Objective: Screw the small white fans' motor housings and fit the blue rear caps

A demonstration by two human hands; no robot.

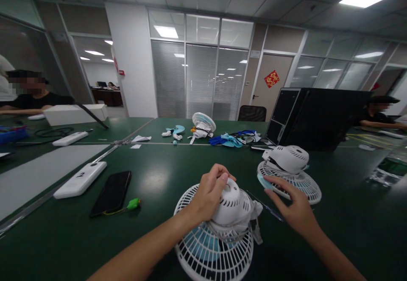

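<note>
Head view: near white plastic fan (227, 215), apparently face down on the dark green tabletop (152, 238), rounded motor housing uppermost, directly under the left hand (206, 194), with bent fingers wrapped around its crown. At the fingertips of the right hand (295, 207), small rounded light blue piece (263, 182), right of that housing and slightly farther away; pinched or merely touched, cannot tell. Between near fan and right hand, slim dark tool (271, 210), long axis slanting from far left to near right. Smooth slotted shell above, stiff radial ribs below, crumpled whitish strip (256, 213) alongside.
</note>
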